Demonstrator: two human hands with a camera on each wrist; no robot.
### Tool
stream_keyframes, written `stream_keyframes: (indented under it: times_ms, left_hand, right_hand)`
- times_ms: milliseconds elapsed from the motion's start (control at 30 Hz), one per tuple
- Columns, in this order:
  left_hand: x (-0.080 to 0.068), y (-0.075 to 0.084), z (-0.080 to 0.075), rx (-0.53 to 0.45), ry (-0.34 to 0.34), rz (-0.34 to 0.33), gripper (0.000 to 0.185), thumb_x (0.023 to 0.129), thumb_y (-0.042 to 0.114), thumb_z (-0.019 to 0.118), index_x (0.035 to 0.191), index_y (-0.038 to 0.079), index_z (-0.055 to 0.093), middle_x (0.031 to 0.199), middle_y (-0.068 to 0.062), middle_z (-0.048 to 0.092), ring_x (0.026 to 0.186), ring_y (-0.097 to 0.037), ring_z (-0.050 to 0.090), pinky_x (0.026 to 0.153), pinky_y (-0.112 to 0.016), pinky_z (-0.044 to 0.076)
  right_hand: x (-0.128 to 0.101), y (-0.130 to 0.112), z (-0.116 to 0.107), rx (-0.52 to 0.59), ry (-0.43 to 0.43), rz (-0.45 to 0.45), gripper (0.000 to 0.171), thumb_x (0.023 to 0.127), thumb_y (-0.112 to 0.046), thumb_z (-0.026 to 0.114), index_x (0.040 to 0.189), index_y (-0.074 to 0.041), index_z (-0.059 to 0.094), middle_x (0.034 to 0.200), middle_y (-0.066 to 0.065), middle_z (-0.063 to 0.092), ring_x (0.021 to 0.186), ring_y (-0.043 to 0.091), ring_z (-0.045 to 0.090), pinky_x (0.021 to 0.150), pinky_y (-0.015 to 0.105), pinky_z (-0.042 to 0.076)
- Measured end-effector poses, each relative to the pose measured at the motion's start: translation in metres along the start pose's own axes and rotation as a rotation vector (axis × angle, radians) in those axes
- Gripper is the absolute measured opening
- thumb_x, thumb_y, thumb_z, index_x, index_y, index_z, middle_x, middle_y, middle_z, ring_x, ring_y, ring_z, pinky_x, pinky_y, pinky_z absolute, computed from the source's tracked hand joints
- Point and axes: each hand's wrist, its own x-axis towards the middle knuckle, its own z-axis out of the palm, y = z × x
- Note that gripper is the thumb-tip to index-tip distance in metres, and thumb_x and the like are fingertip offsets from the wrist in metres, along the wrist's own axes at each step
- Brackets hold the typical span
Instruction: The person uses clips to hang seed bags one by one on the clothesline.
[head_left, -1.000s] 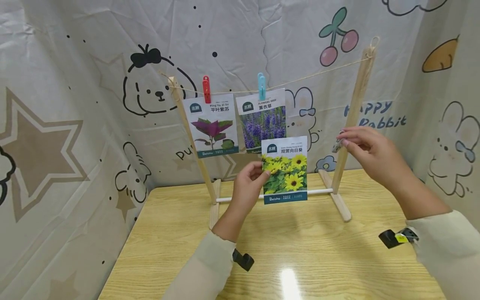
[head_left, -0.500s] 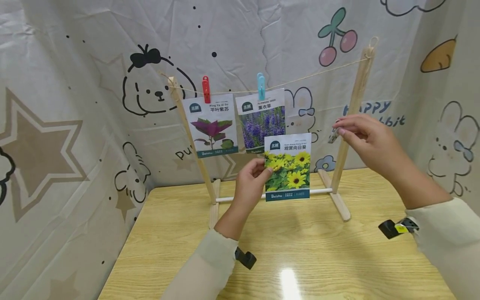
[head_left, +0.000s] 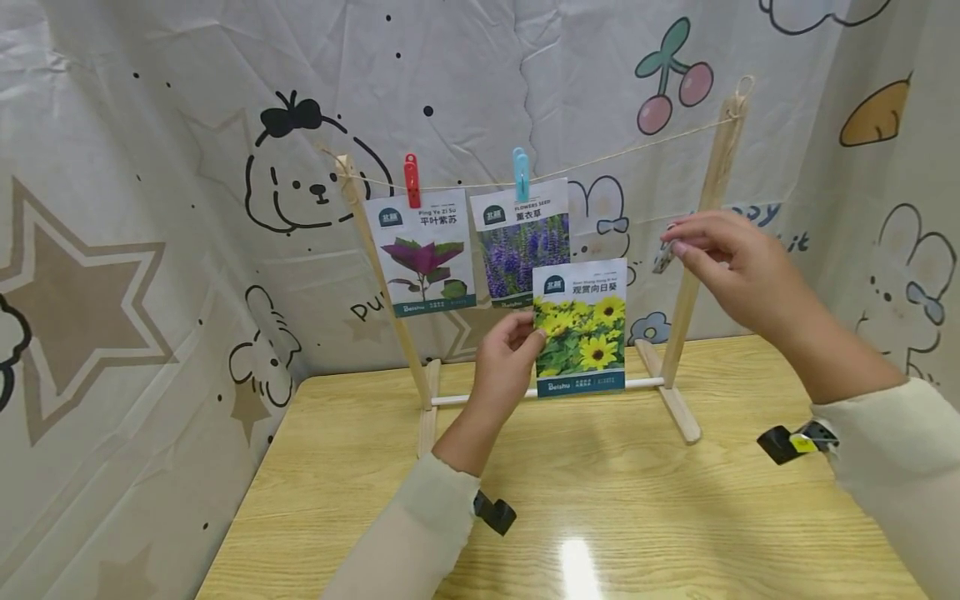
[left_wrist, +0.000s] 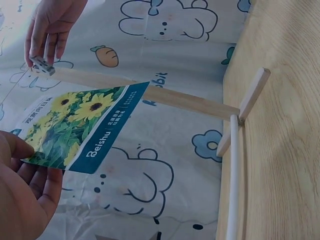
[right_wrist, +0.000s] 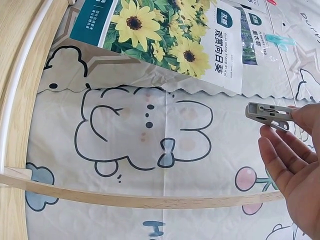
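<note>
My left hand point(head_left: 508, 360) pinches the left edge of a sunflower seed packet point(head_left: 579, 327), held upright in front of the wooden rack, below the string point(head_left: 622, 152). The same packet point(left_wrist: 80, 125) shows in the left wrist view, gripped by my left hand point(left_wrist: 22, 175), and in the right wrist view point(right_wrist: 165, 40). My right hand point(head_left: 723, 262) pinches a small grey clothespin point(head_left: 663, 257) beside the right post point(head_left: 701, 229). The clothespin point(right_wrist: 267, 114) is clear in the right wrist view, held between thumb and fingertips point(right_wrist: 305, 120).
Two seed packets hang on the string: a purple-leaf one point(head_left: 426, 250) under a red peg point(head_left: 412, 179), a lavender one point(head_left: 521, 237) under a blue peg point(head_left: 521, 173). The rack's white crossbar point(head_left: 480, 397) and feet rest on the wooden table point(head_left: 600, 492). Printed curtain surrounds everything.
Both hands have risen a little. The sunflower packet moved up and slightly right; the right hand with the clothespin lifted toward the string.
</note>
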Motion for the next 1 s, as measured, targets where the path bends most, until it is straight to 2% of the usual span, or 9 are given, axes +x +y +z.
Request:
stream_keyframes:
  times_ms: [500, 733, 1000]
  left_hand:
    - [0.004, 0.012, 0.007, 0.019, 0.002, 0.065, 0.029, 0.099, 0.013, 0.061, 0.127, 0.006, 0.066, 0.115, -0.014, 0.071, 0.107, -0.024, 0.066, 0.092, -0.036, 0.055]
    - [0.006, 0.018, 0.014, 0.014, 0.009, 0.068, 0.03, 0.098, 0.012, 0.061, 0.127, 0.006, 0.066, 0.116, -0.015, 0.071, 0.108, -0.026, 0.067, 0.092, -0.036, 0.055]
    - [0.01, 0.019, 0.017, 0.002, 0.005, 0.066, 0.032, 0.099, 0.014, 0.059, 0.13, 0.008, 0.064, 0.119, -0.012, 0.07, 0.109, -0.024, 0.066, 0.092, -0.036, 0.055]
  right_hand:
    - [0.007, -0.005, -0.005, -0.06, 0.006, -0.031, 0.03, 0.106, -0.026, 0.053, 0.126, -0.011, 0.068, 0.134, 0.007, 0.061, 0.101, -0.007, 0.046, 0.083, 0.0, 0.036]
    - [0.014, -0.005, -0.008, -0.073, 0.004, -0.043, 0.03, 0.106, -0.027, 0.053, 0.127, -0.012, 0.068, 0.135, 0.009, 0.061, 0.102, -0.002, 0.047, 0.083, 0.003, 0.036]
    - [0.017, -0.01, -0.011, -0.065, 0.01, -0.062, 0.029, 0.106, -0.025, 0.053, 0.126, -0.01, 0.068, 0.131, 0.007, 0.062, 0.101, -0.006, 0.046, 0.083, 0.001, 0.037]
